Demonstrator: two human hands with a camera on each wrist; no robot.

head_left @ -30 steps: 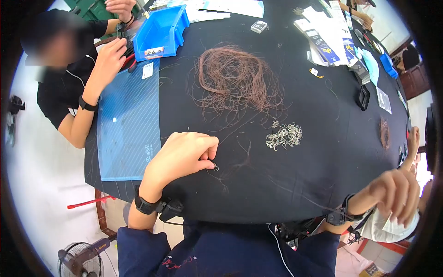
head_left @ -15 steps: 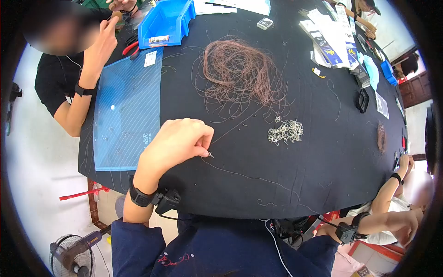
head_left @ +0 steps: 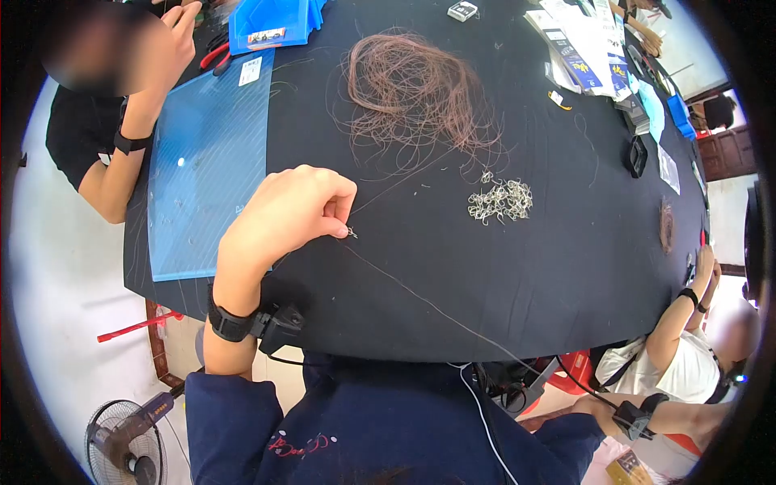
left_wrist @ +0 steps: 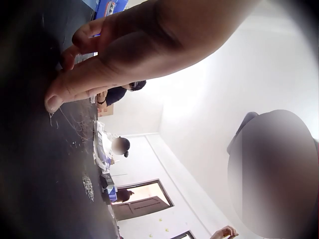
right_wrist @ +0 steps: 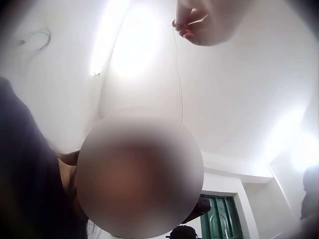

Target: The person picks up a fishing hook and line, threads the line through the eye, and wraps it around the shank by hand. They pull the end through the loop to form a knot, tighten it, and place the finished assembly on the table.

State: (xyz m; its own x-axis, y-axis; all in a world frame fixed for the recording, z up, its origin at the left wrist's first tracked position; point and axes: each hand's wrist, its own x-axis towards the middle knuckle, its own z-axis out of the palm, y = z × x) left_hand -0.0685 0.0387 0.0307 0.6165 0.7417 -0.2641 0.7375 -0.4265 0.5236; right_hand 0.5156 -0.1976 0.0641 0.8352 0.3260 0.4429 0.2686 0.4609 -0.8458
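My left hand (head_left: 287, 210) pinches a small fish hook (head_left: 352, 233) between thumb and fingertip, low over the black table. In the left wrist view the hook (left_wrist: 51, 117) pokes out below the thumb tip. A thin brown fishing line (head_left: 428, 302) runs from near that hand across the table to its front edge at the right. My right hand (right_wrist: 212, 22) is held far out to the right, its fingertips together on a thin line (right_wrist: 177, 64) that trails away from them. Beyond the left hand lie a loose coil of brown line (head_left: 412, 89) and a pile of hooks (head_left: 501, 200).
A blue ribbed sheet (head_left: 206, 178) lies at the left, with a blue bin (head_left: 271, 20) behind it. Packets and papers (head_left: 578, 52) cover the back right. One person (head_left: 105, 153) sits at the left, another (head_left: 679, 352) at the right.
My right hand has swung down and outward to the right edge, and the line across the table has drawn straighter. The left hand keeps pinching the hook. The head view has shifted slightly.
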